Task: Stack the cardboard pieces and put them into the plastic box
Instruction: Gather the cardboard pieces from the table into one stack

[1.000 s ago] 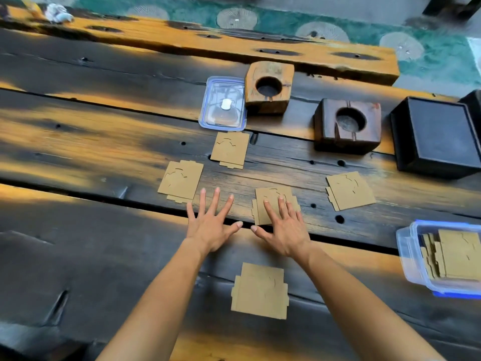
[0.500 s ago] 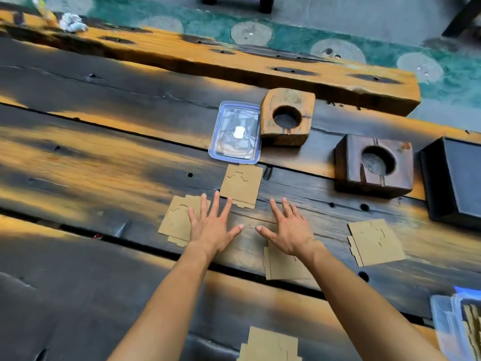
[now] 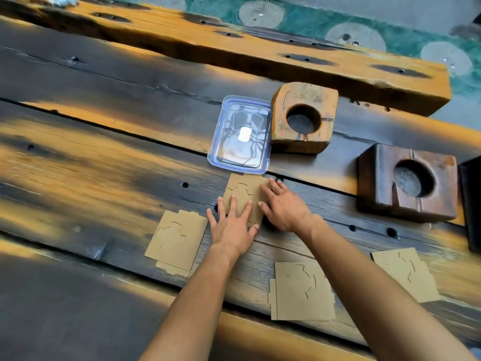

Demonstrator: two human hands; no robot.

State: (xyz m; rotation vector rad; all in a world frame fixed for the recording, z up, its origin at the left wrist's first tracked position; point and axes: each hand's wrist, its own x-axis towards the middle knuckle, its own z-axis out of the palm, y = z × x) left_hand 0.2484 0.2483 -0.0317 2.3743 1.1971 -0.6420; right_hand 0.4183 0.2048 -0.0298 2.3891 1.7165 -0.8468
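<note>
Several flat brown cardboard pieces lie on the dark wooden table. The far piece (image 3: 240, 190) sits just below the clear lid, and both hands rest on it. My left hand (image 3: 231, 226) lies flat with spread fingers on its near left part. My right hand (image 3: 282, 205) presses its right edge, fingers apart. Another piece (image 3: 177, 242) lies left of my left hand. A piece (image 3: 302, 290) lies between my forearms, and one more (image 3: 406, 273) lies at the right. The plastic box is out of view.
A clear plastic lid (image 3: 240, 132) with a blue rim lies behind the far piece. Two wooden blocks with round holes stand at the back, one light (image 3: 303, 117) and one dark (image 3: 408, 183). A black box edge (image 3: 472, 201) shows at the far right. A raised beam (image 3: 234, 48) runs along the back.
Both hands have moved forward, away from the near pieces and onto the far piece below the lid. The view shifted up and left, so the plastic box left the frame.
</note>
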